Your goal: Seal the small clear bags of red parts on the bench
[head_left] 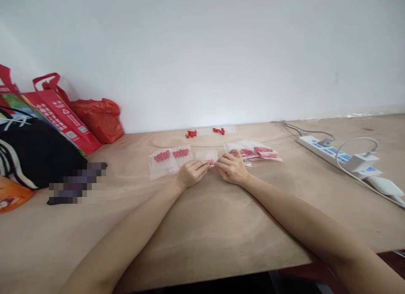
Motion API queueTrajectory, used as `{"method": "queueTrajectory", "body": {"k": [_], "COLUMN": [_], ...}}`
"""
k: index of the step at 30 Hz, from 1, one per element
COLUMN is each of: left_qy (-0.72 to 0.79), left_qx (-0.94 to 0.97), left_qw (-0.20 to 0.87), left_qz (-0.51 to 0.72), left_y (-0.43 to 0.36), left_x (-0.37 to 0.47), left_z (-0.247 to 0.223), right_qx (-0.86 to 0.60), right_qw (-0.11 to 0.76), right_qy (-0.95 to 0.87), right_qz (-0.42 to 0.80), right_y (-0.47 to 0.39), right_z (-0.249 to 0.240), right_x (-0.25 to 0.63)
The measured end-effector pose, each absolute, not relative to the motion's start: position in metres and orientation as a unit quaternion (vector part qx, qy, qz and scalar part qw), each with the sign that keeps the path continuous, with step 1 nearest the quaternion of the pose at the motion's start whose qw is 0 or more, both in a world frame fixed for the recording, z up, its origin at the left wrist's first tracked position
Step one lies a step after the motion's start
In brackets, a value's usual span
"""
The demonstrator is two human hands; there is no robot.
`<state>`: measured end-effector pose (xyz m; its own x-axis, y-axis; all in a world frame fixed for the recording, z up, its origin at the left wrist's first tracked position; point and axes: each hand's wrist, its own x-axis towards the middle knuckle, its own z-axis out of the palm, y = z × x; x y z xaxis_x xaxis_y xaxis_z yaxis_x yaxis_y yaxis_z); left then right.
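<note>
Lying flat between both hands' grip: small clear bag, red pieces inside.

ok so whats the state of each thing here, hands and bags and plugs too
left hand: pinching the small bag's edge
right hand: pinching the same bag from the other side
small bag: flat on the table, held by both hands
bags at left: flat, filled with red pieces
bags at right: overlapping pile, filled
loose red pieces: scattered near the wall
power strip: white adapter plugged in

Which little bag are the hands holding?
The small clear bag in the middle, pinched between the left hand and right hand; the others lie untouched at either side.
</note>
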<state>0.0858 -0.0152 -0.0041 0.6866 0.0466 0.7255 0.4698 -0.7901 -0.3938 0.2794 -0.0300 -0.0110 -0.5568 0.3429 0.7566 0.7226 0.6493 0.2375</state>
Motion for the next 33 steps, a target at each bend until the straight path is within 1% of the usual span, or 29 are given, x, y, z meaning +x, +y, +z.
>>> {"method": "queueTrajectory", "body": {"k": [7,15,23,28,33], "left_qy": [-0.128,-0.107,-0.133,-0.155,-0.172], "left_qx": [-0.869,-0.87,-0.87,-0.869,-0.875], "left_qw": [0.322,0.343,0.345,0.351,0.333], "left_qz": [-0.353,-0.338,-0.326,-0.314,-0.308], "left_y": [-0.016,-0.019,-0.019,-0.022,-0.023], "left_x": [0.089,0.09,0.074,0.058,0.049], "left_z": [-0.001,0.003,0.004,0.005,0.001], "right_qx": [-0.315,-0.306,-0.332,-0.334,-0.315], "right_qw": [0.346,0.316,0.331,0.338,0.385], "right_qy": [-0.841,-0.85,-0.845,-0.86,-0.868], "right_qz": [-0.271,-0.29,-0.258,-0.188,-0.021], "right_y": [-0.032,-0.035,-0.031,-0.027,-0.027], "right_z": [-0.011,-0.009,-0.013,-0.017,-0.02], "right_x": [0.274,0.269,0.274,0.279,0.277]}}
